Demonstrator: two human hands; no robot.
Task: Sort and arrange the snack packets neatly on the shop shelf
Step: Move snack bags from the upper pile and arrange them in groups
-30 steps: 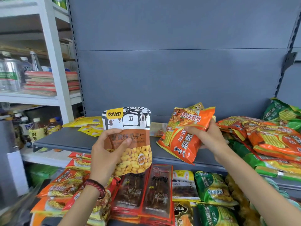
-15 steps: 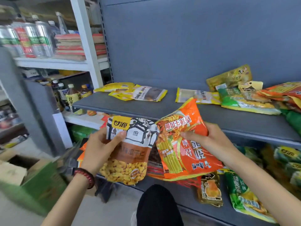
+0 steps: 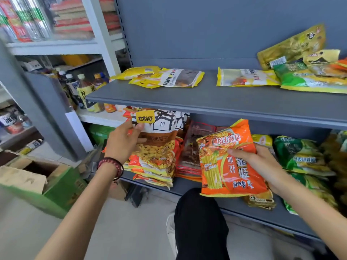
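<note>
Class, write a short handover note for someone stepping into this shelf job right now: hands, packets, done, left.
Left hand grips the seed packet, over the orange stack on the lower shelf.
Right hand grips the orange noodle packet, in front of that shelf.
Done: lower shelf partly grouped.
Left: place both packets; tidy the yellow packets and mixed pile on the upper shelf.

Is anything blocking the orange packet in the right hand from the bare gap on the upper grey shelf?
Nothing visible does. The orange packet, held by the right hand, hangs below the upper shelf; the gap between the yellow packets lies open.
</note>
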